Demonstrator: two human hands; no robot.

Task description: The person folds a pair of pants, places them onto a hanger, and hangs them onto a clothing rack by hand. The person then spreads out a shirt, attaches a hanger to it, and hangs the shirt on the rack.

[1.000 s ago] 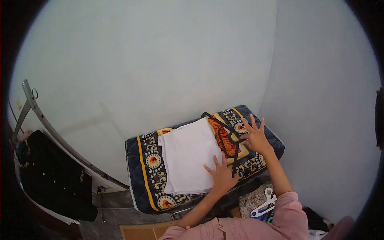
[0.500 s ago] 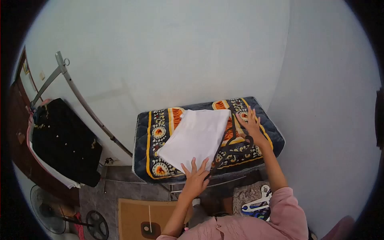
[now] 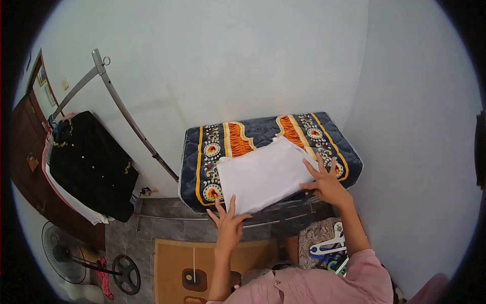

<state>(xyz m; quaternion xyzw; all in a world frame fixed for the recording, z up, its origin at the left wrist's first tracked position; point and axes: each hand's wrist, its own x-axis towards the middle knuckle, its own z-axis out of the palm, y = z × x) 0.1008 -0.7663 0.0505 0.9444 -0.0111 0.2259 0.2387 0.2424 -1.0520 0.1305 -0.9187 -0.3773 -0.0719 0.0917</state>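
A folded white cloth (image 3: 260,175) lies at an angle on a padded, patterned blanket (image 3: 228,139) that covers a raised board. My left hand (image 3: 230,229) is at the cloth's near left corner, fingers spread apart. At its right end, my right hand (image 3: 329,187) has its fingers spread over the edge, fingertips touching the fabric. Along the near edge of the cloth, between my hands, is a dark, blurred shape that looks like a black hanger (image 3: 293,206); part of it is hidden.
Left of the blanket stands a metal rack (image 3: 124,106) with a black garment (image 3: 93,164) hanging from it. A fan (image 3: 63,253) and a brown mat (image 3: 172,261) are on the floor. White hangers (image 3: 329,245) lie below my right arm. Walls stand behind and to the right.
The white cloth has turned, its long side now facing me. The dark hanger shape went from its right side to its near edge. Both hands shifted, the right one down onto the cloth.
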